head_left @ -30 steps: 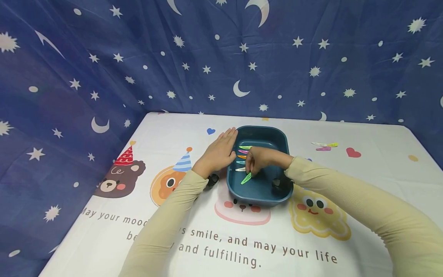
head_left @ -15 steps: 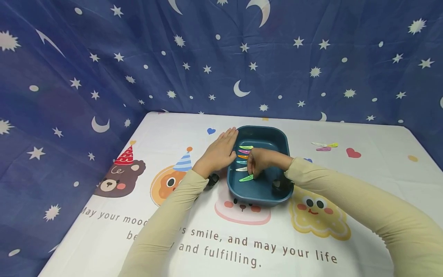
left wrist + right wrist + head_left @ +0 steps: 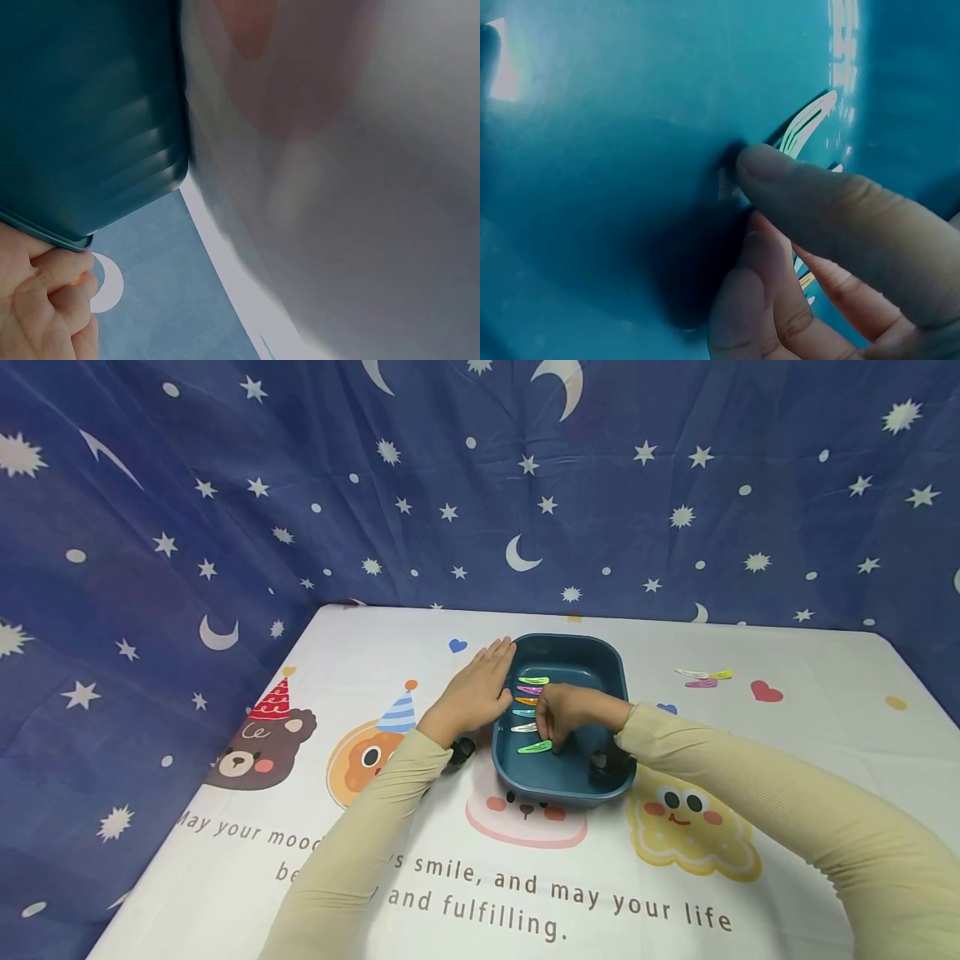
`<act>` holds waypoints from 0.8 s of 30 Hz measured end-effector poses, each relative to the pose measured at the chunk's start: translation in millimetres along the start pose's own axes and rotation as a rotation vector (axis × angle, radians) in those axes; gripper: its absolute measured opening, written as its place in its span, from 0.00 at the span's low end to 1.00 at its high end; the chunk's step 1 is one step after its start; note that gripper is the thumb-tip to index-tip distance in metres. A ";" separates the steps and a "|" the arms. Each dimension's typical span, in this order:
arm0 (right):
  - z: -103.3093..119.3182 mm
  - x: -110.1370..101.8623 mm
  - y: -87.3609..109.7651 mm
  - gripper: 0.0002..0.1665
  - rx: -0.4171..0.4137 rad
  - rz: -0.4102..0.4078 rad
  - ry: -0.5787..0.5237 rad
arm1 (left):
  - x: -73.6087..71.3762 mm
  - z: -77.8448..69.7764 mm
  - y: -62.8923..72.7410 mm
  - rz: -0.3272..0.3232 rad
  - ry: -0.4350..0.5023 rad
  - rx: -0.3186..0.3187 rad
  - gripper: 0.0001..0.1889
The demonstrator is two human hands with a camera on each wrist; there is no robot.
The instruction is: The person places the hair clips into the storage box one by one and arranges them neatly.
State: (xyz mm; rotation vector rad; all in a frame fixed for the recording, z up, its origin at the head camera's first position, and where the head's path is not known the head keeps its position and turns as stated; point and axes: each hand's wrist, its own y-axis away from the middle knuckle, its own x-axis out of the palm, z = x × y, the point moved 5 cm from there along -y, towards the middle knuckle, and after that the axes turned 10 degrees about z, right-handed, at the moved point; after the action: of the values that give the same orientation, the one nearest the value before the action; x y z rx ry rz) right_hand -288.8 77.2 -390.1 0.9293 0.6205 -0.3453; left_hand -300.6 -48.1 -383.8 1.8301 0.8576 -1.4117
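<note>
A dark teal plastic tub (image 3: 555,775) stands on the table. My left hand (image 3: 471,695) lies along its left rim with straight fingers; in the left wrist view those fingers (image 3: 56,292) are up against the rim. Inside the tub, my right hand (image 3: 566,712) reaches down at the right end of a green snap hair clip (image 3: 534,747). In the right wrist view the thumb (image 3: 769,166) overlaps the end of the clip (image 3: 810,120), and a gap shows between thumb and fingers. Beyond the green clip lie several others in a column, including a white clip (image 3: 523,727) and an orange clip (image 3: 527,701).
Right of the tub, a small group of loose clips, among them a pink clip (image 3: 701,683) and a yellow clip (image 3: 722,675), lies on the printed white tablecloth (image 3: 825,718). A blue starry curtain (image 3: 480,485) hangs behind the table.
The green clip has turned from slanted to nearly level, in line below the others. My right fingers have shifted slightly right toward its end. The left hand has stayed in place.
</note>
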 end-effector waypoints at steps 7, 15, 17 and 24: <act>0.4 1.0 -0.6 0.05 -0.002 -0.020 0.012 | 0.9 0.1 0.0 0.006 -0.008 0.001 0.35; 0.6 1.2 0.0 0.05 -0.007 -0.065 0.005 | 0.6 -0.1 0.0 0.009 -0.008 -0.006 0.36; 0.6 0.7 0.6 0.05 -0.006 -0.081 0.000 | 0.3 -0.2 0.2 0.010 -0.007 -0.008 0.36; 0.6 0.1 2.0 0.05 -0.006 -0.095 -0.027 | 0.0 -0.6 0.2 0.017 -0.009 -0.011 0.36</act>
State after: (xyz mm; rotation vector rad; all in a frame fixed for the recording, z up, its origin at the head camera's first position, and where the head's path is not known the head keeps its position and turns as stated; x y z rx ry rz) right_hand -287.4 77.9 -388.6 0.8902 0.6413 -0.4400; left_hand -300.1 -47.6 -383.7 1.8175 0.8413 -1.4009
